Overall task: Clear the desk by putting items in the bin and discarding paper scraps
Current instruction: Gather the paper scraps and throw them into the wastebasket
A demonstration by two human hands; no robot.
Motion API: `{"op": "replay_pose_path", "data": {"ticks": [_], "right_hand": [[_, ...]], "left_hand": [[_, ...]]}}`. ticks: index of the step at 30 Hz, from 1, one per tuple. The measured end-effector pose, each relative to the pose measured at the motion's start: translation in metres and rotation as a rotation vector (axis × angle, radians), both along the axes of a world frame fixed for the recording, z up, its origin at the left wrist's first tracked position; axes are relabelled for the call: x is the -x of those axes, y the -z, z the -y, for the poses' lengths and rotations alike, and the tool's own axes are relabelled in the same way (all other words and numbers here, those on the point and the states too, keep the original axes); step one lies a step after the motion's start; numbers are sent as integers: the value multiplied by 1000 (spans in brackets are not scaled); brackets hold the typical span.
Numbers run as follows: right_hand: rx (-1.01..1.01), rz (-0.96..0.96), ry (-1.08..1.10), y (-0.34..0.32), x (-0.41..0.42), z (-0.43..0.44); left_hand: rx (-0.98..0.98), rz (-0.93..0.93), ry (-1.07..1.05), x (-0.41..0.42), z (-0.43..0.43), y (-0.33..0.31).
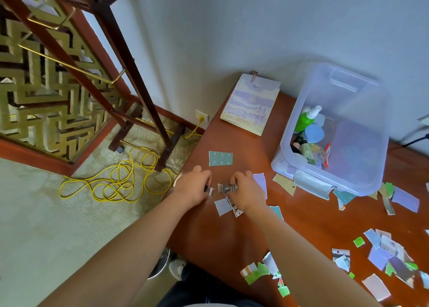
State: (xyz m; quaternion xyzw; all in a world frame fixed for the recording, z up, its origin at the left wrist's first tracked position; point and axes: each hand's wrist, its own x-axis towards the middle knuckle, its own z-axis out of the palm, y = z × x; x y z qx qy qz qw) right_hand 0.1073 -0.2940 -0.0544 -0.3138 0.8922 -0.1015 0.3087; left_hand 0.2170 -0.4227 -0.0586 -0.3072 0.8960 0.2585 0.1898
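Both my hands work over the left part of the brown desk (232, 232). My left hand (193, 187) pinches a small grey paper scrap (210, 190). My right hand (247, 192) grips a grey printed scrap (224, 187) and covers several others, among them a pale blue scrap (222, 207). A teal card (220, 158) lies flat just beyond my hands. The clear plastic bin (362, 158) stands at the back right and holds a green spray bottle (305, 120), a blue lid (314, 133) and other small items. More scraps (385, 253) are scattered at the right.
A spiral notebook (251, 103) lies at the desk's back corner against the wall. A yellow cable (120, 181) coils on the carpet at the left beside a dark wooden stand (130, 79). Green and blue scraps (262, 272) lie near the front edge.
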Motion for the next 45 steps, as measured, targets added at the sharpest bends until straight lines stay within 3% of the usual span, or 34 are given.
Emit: {"op": "replay_pose_path", "data": {"ticks": [8,13,17,21,25,28,31,40,45], "right_hand": [[-10,1,-21,2,1,3],[-5,-25,-37,4,0,4],[41,89,8,9,1,0],[198,349,302,8,9,2],[372,603,681,3,20,2],[456,721,812,-7,26,3],[357,612,710,-5,30,3],[-171,143,121,-5,25,0],[-234,22,58,-5,15,-2]], "left_hand": [[-13,-36,56,-1,-2,2],[-169,-81,-132,5,1,-2],[-263,-110,-277,16,8,-3],[-359,-131,-348,30,15,1],[-228,-117,-244,44,19,4],[-161,-105,-193,55,21,7],[-111,-90,-158,64,25,7],[-4,-9,-107,83,31,5],[31,-23,-126,80,27,4]]}}
